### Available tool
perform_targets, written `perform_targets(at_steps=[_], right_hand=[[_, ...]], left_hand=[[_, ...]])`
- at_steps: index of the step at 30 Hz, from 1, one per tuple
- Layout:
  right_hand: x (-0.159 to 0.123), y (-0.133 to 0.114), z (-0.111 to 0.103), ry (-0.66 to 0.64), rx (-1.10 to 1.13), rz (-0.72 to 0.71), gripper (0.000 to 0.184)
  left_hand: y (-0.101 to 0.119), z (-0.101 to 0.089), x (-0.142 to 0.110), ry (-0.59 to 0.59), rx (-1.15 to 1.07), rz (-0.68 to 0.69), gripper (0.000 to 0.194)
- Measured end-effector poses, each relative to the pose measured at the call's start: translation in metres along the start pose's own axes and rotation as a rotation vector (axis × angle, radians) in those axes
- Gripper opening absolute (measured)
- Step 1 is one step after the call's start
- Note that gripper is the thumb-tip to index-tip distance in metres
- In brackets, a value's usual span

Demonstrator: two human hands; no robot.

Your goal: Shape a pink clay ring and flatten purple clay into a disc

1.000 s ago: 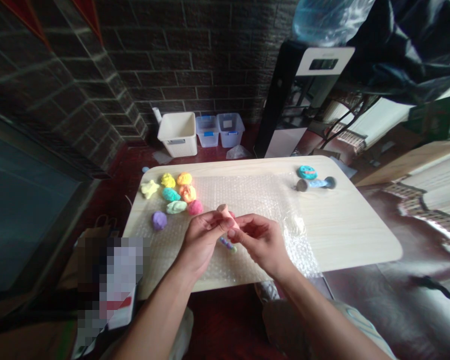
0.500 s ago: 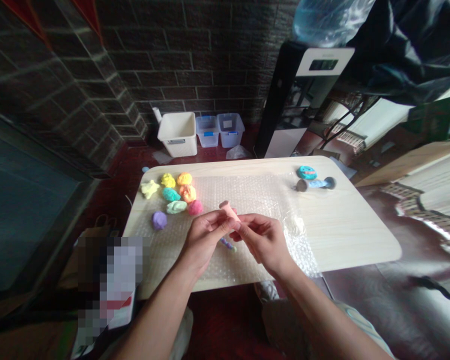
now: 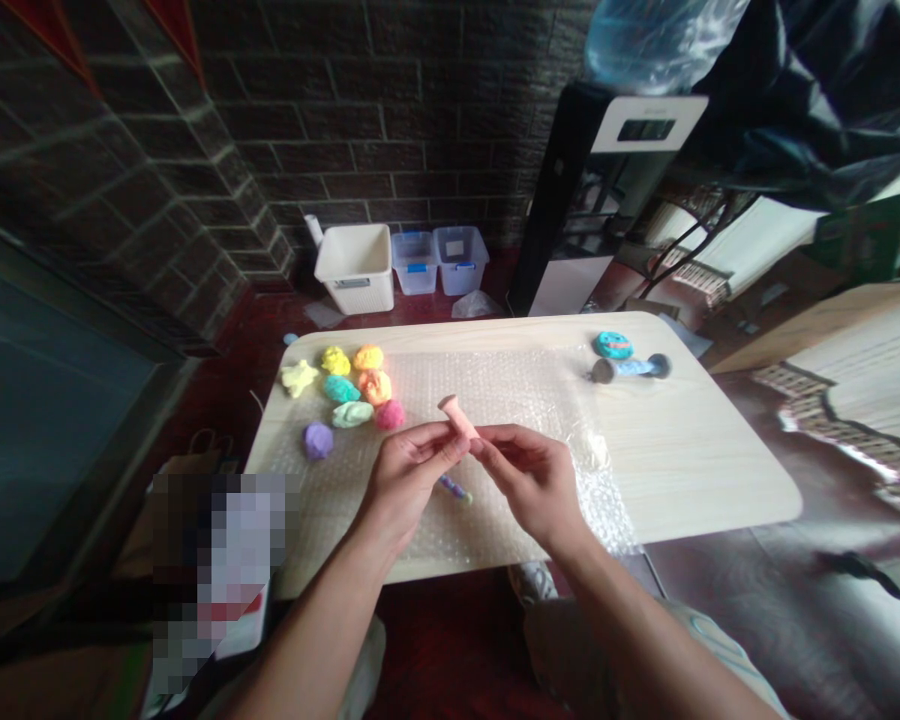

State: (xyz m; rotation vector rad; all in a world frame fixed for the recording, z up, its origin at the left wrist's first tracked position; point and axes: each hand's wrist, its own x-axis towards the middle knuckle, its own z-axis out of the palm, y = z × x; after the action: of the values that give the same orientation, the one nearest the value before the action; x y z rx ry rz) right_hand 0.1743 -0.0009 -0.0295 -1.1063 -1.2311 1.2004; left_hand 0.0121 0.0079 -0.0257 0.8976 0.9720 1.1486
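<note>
The left hand (image 3: 405, 475) pinches the peach piece (image 3: 457, 414) between thumb and forefinger. The right hand (image 3: 536, 480) meets it at the lower end, thumb tip against the left thumb and fingers curled; I cannot tell whether it pinches the piece too. The peach piece is in the air over the bubble wrap (image 3: 487, 380), tilted, its flared end pointing up and away from the person.

Under the hands, a striped stick (image 3: 457, 489) lies on the wrap, partly hidden by the left hand. To the left are 8 lumps: pale yellow (image 3: 298, 378), yellow (image 3: 336, 361), yellow-orange (image 3: 368, 357), orange (image 3: 376, 386), teal (image 3: 341, 389), pale green (image 3: 352, 414), pink (image 3: 389, 415) and, nearest the person, purple (image 3: 318, 441).

At the table's (image 3: 697, 440) far right, a teal disc (image 3: 614, 345) with a peach stripe sits just beyond a blue bar (image 3: 632, 369) with 2 grey ends. Past the table stand 1 white bin (image 3: 355, 275), 2 clear bins (image 3: 461, 260) and a water dispenser (image 3: 570, 285).
</note>
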Motion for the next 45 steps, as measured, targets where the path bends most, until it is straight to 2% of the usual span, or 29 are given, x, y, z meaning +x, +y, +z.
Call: perform_targets(at_steps=[3,7,10,13,18,21,26,33,39,45], right_hand=[[0.000,-0.003,0.000,-0.019,-0.040,-0.040,0.019],[-0.001,-0.009,-0.001,-0.021,-0.155,-0.180,0.014],[-0.002,-0.011,-0.002,-0.037,-0.208,-0.235,0.012],[-0.002,-0.008,-0.001,-0.041,-0.144,-0.174,0.014],[0.000,-0.002,0.003,-0.036,0.120,-0.002,0.020],[0.000,-0.003,0.003,-0.051,0.138,0.045,0.026],[-0.003,-0.004,0.002,-0.039,0.007,-0.038,0.019],[-0.001,-0.002,0.000,-0.047,0.074,-0.030,0.020],[-0.003,-0.004,0.001,-0.002,-0.125,-0.133,0.017],[-0.003,-0.008,-0.001,-0.001,-0.121,-0.140,0.012]], left_hand=[[0.000,0.000,0.000,0.015,-0.016,-0.003,0.024],[0.000,0.000,0.000,0.040,-0.030,0.008,0.023],[-0.001,-0.002,0.001,0.046,-0.030,-0.015,0.025],[0.000,-0.002,0.001,0.036,-0.039,-0.020,0.024],[0.003,0.001,0.000,-0.035,-0.060,-0.051,0.027],[0.004,0.001,-0.001,-0.029,-0.068,-0.027,0.026],[0.002,-0.001,0.000,0.021,-0.062,0.009,0.022],[0.003,0.000,0.000,-0.056,-0.053,-0.016,0.023],[0.001,-0.002,0.000,-0.019,-0.037,0.006,0.019],[0.000,-0.001,-0.001,-0.033,-0.052,-0.031,0.022]])
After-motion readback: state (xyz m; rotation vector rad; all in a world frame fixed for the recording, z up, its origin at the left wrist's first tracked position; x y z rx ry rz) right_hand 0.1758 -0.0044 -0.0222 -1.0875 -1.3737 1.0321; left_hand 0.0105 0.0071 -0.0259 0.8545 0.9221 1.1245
